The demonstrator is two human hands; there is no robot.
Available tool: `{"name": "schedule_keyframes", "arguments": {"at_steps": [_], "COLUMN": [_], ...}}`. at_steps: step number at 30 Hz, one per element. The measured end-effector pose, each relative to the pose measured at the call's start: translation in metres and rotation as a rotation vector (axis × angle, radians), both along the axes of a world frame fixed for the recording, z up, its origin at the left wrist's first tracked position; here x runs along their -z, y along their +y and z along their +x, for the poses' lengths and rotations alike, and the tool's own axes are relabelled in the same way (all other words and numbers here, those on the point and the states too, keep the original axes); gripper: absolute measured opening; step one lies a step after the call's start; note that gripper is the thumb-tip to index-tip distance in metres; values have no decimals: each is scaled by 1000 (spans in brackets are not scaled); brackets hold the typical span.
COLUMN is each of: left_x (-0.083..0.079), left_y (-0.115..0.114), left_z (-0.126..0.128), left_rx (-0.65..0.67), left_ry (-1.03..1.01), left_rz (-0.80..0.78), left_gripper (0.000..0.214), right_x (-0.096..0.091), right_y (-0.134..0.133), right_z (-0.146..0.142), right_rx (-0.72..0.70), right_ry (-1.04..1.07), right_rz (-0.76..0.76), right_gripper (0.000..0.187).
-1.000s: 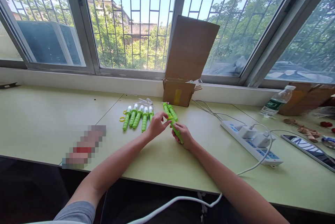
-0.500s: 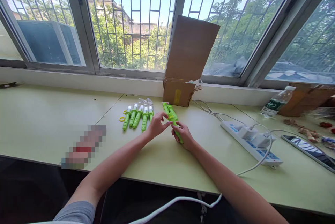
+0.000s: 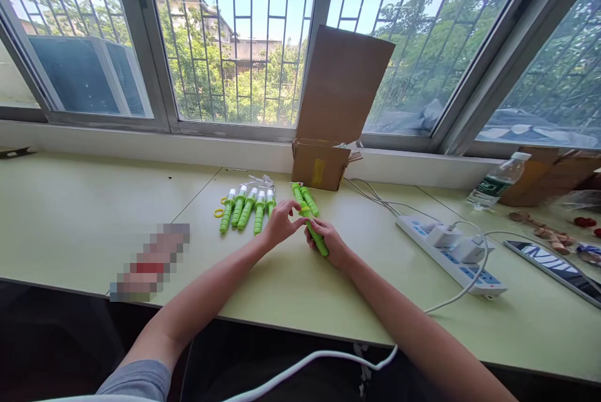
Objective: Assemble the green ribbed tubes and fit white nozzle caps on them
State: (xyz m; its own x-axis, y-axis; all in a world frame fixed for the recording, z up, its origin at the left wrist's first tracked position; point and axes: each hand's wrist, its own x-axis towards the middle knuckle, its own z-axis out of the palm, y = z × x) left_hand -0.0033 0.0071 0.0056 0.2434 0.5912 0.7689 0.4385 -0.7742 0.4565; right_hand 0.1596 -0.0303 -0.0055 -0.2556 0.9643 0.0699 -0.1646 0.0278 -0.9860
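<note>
My right hand (image 3: pixel 330 243) is wrapped round a green ridged tube (image 3: pixel 320 244), which slants toward me over the table. At the tube's far end, my left hand (image 3: pixel 283 225) pinches around a small yellow ring-like piece (image 3: pixel 305 208); the fingers partly hide where the two meet. Just beyond the hands lie two more green tubes (image 3: pixel 310 200). To the left, several green ridged tubes with white tops (image 3: pixel 247 209) lie side by side. Yellow rings (image 3: pixel 218 213) rest at their left edge, and small clear plastic pieces (image 3: pixel 263 182) lie behind them.
An open cardboard box (image 3: pixel 315 165) stands against the window sill. On the right are a white power strip (image 3: pixel 451 258) with cables, a water bottle (image 3: pixel 498 181) and a phone (image 3: pixel 554 270). A blurred-out item (image 3: pixel 153 262) lies near the front edge at left.
The right hand's grip has shifted slightly and more of the green tube shows along it. The left hand stays at the tube's far end, almost unmoved.
</note>
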Motion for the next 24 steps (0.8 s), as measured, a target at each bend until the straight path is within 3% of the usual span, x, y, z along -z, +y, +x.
{"name": "schedule_keyframes", "arguments": {"at_steps": [24], "left_x": [3], "left_y": [-2], "left_z": [2], "left_rx": [6], "left_ry": [-28], "left_rz": [29], "left_gripper": [27], "right_x": [1], "right_y": [0], "right_z": [3], "right_rx": [71], "right_ry": [-26], "right_rz": [-5], "right_gripper": [30]}}
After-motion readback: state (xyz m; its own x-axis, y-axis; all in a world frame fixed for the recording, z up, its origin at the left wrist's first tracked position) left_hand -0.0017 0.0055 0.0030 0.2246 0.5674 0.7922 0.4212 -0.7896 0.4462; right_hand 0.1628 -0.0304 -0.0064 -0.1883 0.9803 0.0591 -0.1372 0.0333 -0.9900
